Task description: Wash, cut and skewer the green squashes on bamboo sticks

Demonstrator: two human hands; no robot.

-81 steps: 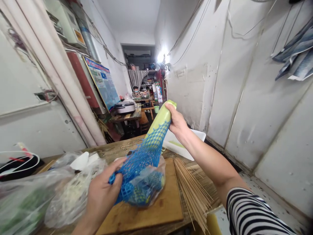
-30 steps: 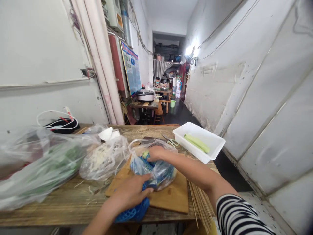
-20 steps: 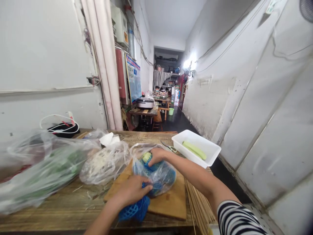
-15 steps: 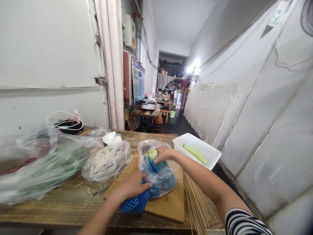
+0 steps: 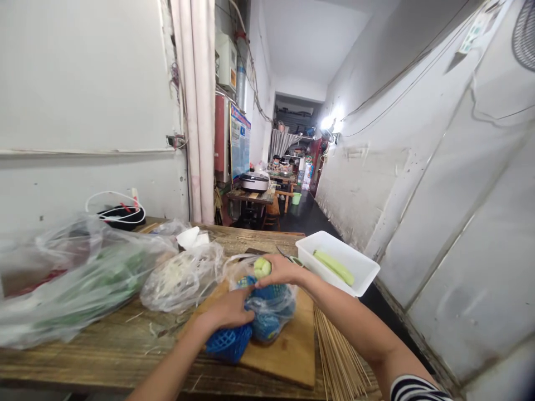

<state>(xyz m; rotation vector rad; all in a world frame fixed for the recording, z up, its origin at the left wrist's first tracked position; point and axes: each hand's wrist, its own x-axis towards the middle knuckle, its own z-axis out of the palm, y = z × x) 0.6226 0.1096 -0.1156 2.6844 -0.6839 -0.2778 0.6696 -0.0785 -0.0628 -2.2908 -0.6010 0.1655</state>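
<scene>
My right hand (image 5: 278,270) is closed around a pale green zucchini (image 5: 262,268), only its end showing above the clear plastic bag (image 5: 288,303). Blue foam netting wraps pieces inside that bag, which rests on a wooden cutting board (image 5: 288,356). My left hand (image 5: 232,309) is at the bag's near left side, fingers curled on the blue foam netting (image 5: 229,341). Part of that netting bulges out below the left palm. What lies under the left fingers is partly hidden.
Right of the board stands a white plastic tray (image 5: 363,275) holding another zucchini (image 5: 334,266). Bamboo skewers (image 5: 338,356) lie beside the board. Scissors (image 5: 292,258) lie near the tray. Bags of sliced vegetable (image 5: 179,281) and leafy greens (image 5: 100,278) sit left. People sit far back.
The right hand has shifted slightly, and the zucchini end now points more toward me. The plastic bag has sunk and moved left, uncovering the scissors behind it. The left hand stays low by the netting.
</scene>
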